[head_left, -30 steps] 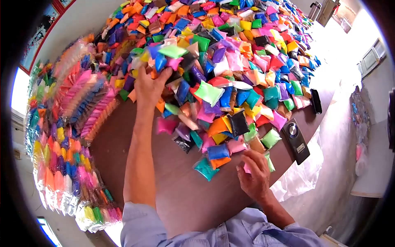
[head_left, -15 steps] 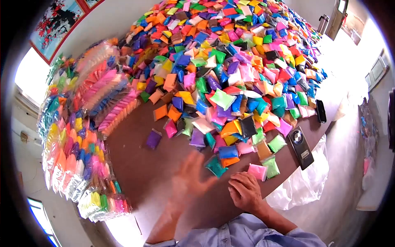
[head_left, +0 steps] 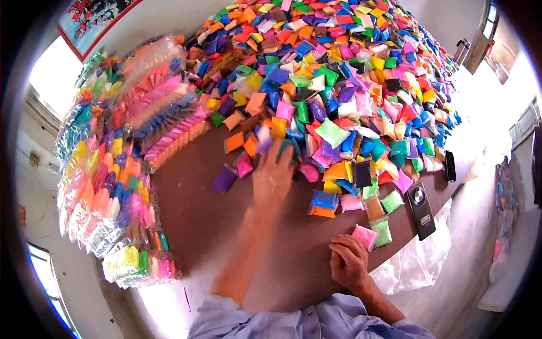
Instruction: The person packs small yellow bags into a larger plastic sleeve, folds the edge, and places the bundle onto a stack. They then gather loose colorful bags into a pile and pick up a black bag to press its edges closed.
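A large heap of small coloured packets [head_left: 333, 132] covers the far side of the brown table [head_left: 197, 226]. My left hand [head_left: 273, 169] reaches into the heap's near edge, blurred, with its fingers spread over a green packet and others; it is unclear whether it grips any. A purple packet [head_left: 224, 179] lies left of it. Near the table's front edge, my right hand [head_left: 349, 260] rests with its fingers curled, beside a pink packet [head_left: 364, 237]. Whatever those fingers hold, if anything, is hidden. A light green packet [head_left: 382, 231] is just beyond the pink one.
Clear bags of sorted coloured packets [head_left: 164, 113] are piled along the left side. A phone [head_left: 422, 212] lies at the right edge, with a black object [head_left: 450, 166] farther back. A clear plastic bag [head_left: 415, 254] hangs by the right edge.
My left hand has moved forward to the heap, and several packets near it have shifted or are now covered. My right hand keeps its place by the pink packet. The view has shifted slightly.
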Tool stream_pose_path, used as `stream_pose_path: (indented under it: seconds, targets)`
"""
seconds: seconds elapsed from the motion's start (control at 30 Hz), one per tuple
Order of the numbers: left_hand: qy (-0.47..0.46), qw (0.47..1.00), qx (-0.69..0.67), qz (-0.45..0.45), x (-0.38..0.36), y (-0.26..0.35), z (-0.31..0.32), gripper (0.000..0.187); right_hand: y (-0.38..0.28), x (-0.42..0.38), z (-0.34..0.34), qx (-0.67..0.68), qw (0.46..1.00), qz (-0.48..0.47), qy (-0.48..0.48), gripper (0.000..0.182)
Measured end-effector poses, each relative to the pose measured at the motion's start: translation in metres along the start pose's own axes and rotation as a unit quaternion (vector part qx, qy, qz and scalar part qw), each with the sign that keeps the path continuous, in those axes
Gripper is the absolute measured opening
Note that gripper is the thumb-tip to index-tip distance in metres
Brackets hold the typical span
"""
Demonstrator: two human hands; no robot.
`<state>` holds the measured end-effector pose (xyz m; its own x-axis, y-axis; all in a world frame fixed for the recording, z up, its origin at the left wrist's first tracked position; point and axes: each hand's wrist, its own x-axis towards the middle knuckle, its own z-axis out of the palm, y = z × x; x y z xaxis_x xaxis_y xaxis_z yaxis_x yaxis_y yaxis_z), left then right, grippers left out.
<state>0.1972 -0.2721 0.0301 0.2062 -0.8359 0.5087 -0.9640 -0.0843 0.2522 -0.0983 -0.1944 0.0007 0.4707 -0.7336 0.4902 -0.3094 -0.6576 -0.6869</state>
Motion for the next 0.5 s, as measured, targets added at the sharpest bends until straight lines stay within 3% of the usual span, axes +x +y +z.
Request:
stream_pose_path:
  seconds: [0.13, 0.27, 0.43, 0.5]
  targets:
    - [0.005, 0.999, -0.042, -0.03, 0.004, -0.027, -0.019, 0.054, 0.0, -0.001, -0.001, 0.002, 1.0, -0.003, -0.002, 0.021]
    - [0.038, 0.995, -0.092, -0.029, -0.052, -0.022, -0.042, 0.055, 0.001, -0.003, 0.0, 0.01, 1.0, -0.01, -0.004, 0.021]
    - [-0.002, 0.994, -0.09, -0.059, -0.116, -0.01, -0.052, 0.056, 0.0, -0.002, 0.0, 0.022, 0.999, -0.027, -0.024, 0.022]
    - [-0.029, 0.998, -0.041, -0.022, -0.127, -0.008, -0.052, 0.054, -0.001, -0.002, 0.001, 0.021, 0.999, -0.035, -0.024, 0.022]
